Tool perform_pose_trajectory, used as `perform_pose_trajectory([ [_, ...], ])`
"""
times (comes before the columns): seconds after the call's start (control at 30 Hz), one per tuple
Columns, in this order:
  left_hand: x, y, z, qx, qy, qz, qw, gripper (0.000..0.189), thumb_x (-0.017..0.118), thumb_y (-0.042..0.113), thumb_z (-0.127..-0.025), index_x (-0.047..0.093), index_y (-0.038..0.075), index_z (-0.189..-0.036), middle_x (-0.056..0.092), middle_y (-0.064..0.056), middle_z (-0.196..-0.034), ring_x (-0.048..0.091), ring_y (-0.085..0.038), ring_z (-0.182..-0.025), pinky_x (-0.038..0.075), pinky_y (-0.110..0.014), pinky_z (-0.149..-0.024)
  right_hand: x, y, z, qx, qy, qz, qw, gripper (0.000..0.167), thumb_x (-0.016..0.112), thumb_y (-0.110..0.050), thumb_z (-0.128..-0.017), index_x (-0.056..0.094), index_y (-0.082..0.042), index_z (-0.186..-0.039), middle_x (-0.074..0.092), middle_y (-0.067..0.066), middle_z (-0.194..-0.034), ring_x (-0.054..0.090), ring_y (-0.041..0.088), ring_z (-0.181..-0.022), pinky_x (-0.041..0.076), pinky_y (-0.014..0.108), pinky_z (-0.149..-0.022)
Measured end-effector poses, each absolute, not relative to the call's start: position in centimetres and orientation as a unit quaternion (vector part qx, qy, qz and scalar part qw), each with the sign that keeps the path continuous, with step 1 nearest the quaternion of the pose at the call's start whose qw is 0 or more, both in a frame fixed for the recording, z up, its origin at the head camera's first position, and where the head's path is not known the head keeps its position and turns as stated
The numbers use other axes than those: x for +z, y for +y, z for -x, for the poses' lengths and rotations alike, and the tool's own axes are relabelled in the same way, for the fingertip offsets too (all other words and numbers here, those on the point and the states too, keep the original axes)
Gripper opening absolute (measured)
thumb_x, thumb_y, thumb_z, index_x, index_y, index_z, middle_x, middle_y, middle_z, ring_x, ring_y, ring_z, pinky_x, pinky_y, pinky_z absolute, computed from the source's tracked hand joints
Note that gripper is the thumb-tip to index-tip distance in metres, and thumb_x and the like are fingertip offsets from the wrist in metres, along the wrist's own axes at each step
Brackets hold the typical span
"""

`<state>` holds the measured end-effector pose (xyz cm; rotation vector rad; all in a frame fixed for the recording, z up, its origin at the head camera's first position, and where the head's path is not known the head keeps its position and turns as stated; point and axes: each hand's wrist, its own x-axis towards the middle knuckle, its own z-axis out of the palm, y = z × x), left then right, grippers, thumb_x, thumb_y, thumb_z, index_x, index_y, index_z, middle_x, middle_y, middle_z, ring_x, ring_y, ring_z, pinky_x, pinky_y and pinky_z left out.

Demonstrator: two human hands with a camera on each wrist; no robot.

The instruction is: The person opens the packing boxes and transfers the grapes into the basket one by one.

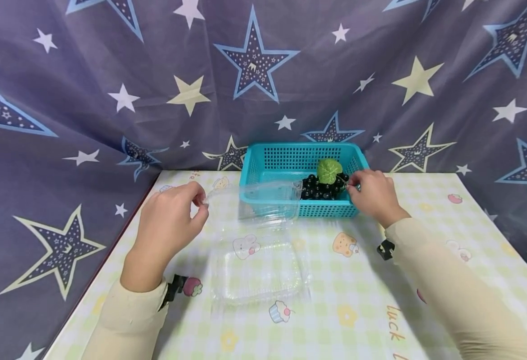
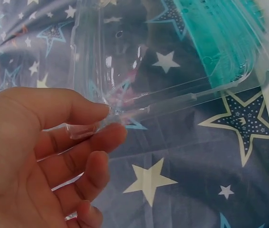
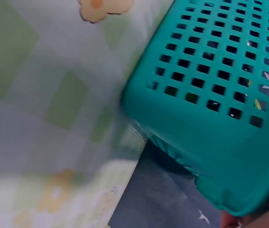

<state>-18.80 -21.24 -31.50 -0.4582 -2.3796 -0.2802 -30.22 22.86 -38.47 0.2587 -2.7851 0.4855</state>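
A clear plastic clamshell container (image 1: 263, 272) lies opened on the table, its lid (image 1: 270, 202) tilted up at the back. My left hand (image 1: 168, 220) pinches the lid's edge between thumb and forefinger, plain in the left wrist view, other fingers loosely curled. In a turquoise basket (image 1: 328, 210) lies a bunch of black grapes (image 1: 315, 191) with a green leaf (image 1: 329, 171) on top. At the basket's right side my right hand (image 1: 373, 196) pinches the bunch's stem with its fingertips. The right wrist view shows mostly the basket's perforated wall (image 3: 210, 66); the fingers are largely hidden there.
A light green checked cloth (image 1: 344, 295) with printed cartoons covers the table. Behind and beside the table hangs a dark star-patterned curtain (image 1: 308, 75), right behind the basket. The lid's raised part overlaps the basket's front left in the head view.
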Motion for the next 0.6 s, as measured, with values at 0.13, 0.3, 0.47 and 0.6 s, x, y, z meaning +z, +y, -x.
perform_pose_trajectory([
  [0.13, -31.8, -21.2, 19.4, -0.120, -0.918, 0.172, 0.338, 0.007, 0.069, 0.014, -0.084, 0.066, 0.015, -0.090, 0.067, 0.004, -0.075, 0.054, -0.019, -0.058, 0.041, -0.036, -0.052, -39.1, 23.1, 30.4, 0.180, -0.966, -0.078, 0.167, 0.016, 0.060, -0.026, -0.099, 0.065, -0.013, -0.092, 0.068, 0.011, -0.103, 0.055, 0.038, -0.106, 0.037, 0.059, -0.085],
  [0.3, -32.1, -21.5, 20.1, -0.128, -0.919, 0.168, 0.331, 0.017, 0.070, 0.016, -0.084, 0.068, 0.012, -0.100, 0.072, 0.001, -0.083, 0.063, -0.020, -0.066, 0.047, -0.039, -0.055, -39.5, 23.2, 30.5, 0.192, -0.963, -0.077, 0.175, 0.016, 0.056, -0.026, -0.100, 0.062, -0.012, -0.094, 0.066, 0.011, -0.103, 0.052, 0.037, -0.106, 0.035, 0.058, -0.087],
  [0.47, -32.4, -21.8, 20.4, -0.135, -0.927, 0.169, 0.307, 0.032, 0.074, 0.021, -0.084, 0.065, 0.012, -0.114, 0.075, -0.002, -0.091, 0.068, -0.020, -0.073, 0.050, -0.041, -0.058, -39.9, 23.1, 30.2, 0.194, -0.962, -0.069, 0.179, 0.015, 0.054, -0.024, -0.100, 0.059, -0.011, -0.095, 0.063, 0.011, -0.103, 0.050, 0.038, -0.106, 0.035, 0.058, -0.088],
  [0.6, -32.7, -21.9, 20.4, -0.137, -0.931, 0.165, 0.296, 0.030, 0.074, 0.023, -0.085, 0.066, 0.013, -0.113, 0.075, -0.001, -0.091, 0.069, -0.020, -0.074, 0.050, -0.041, -0.060, -40.0, 22.9, 29.7, 0.188, -0.960, -0.065, 0.197, 0.016, 0.054, -0.021, -0.098, 0.057, -0.007, -0.089, 0.057, 0.022, -0.116, 0.043, 0.043, -0.118, 0.031, 0.059, -0.098],
])
